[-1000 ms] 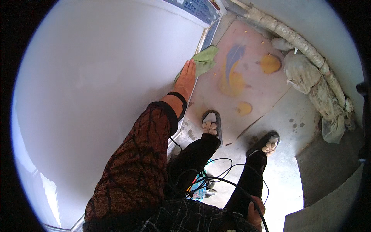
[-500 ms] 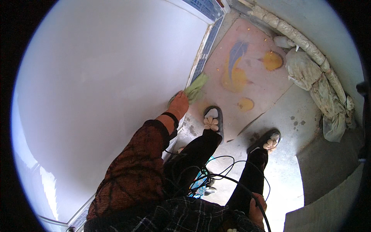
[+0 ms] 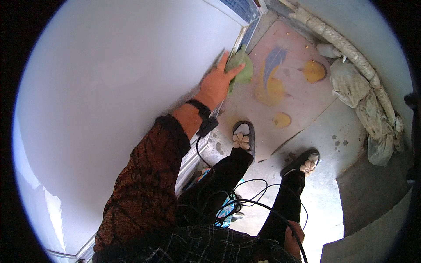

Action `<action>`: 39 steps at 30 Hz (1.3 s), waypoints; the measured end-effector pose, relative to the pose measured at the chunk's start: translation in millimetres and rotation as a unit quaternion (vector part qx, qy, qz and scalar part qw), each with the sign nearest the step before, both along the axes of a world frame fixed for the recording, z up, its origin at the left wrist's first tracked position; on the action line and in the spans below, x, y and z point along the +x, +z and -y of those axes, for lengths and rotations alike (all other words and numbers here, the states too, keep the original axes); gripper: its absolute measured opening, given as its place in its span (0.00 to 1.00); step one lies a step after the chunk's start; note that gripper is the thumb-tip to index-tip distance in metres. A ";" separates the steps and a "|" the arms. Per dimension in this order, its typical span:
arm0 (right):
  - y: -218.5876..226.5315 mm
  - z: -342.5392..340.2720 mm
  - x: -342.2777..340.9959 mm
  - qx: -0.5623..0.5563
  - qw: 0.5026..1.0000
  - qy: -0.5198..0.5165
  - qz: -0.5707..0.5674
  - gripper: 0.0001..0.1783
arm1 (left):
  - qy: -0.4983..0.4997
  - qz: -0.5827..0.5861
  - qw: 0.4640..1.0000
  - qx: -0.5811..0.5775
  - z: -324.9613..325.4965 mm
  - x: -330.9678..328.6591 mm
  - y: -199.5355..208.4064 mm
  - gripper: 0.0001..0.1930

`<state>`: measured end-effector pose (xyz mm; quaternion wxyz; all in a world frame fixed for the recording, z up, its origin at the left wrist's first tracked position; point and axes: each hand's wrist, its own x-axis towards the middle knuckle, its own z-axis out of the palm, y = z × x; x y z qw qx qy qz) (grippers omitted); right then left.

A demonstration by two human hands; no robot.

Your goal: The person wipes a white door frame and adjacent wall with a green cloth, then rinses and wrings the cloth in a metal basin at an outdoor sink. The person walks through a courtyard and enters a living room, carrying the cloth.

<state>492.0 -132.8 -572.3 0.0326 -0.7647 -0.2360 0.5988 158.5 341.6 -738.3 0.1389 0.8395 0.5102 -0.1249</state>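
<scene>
My left hand (image 3: 215, 83) is stretched forward along the edge of a large white smooth surface (image 3: 131, 79), fingers partly spread. It presses and holds a light green cloth (image 3: 242, 69) against the blue-tiled border (image 3: 250, 34) beside that surface. Part of the cloth hangs past the fingers over the floor side. A black band with a small box (image 3: 206, 122) is round my left wrist, and a thin wire runs from it. At the lower edge, my right hand (image 3: 293, 236) is low beside my right leg. A black cable (image 3: 267, 207) passes over it; its fingers are mostly hidden.
My feet, in dark slippers with beige flowers (image 3: 240, 141), stand on concrete. Ahead lies a pink mat (image 3: 289, 87) with yellow and blue shapes. To the right, a wrapped pipe (image 3: 346, 46) and a dirty plastic sheet (image 3: 372, 114) run along the wall. Loops of cable hang between my legs.
My left hand has slid forward and slightly right along the border with the green cloth, its fingers now more spread. My right hand has stayed in about the same place.
</scene>
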 end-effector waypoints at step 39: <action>2.1 -2.0 4.7 -0.008 0.999 -0.032 -0.007 0.13 | 0.026 -0.098 0.993 0.065 -20.8 16.3 -99.9 0.17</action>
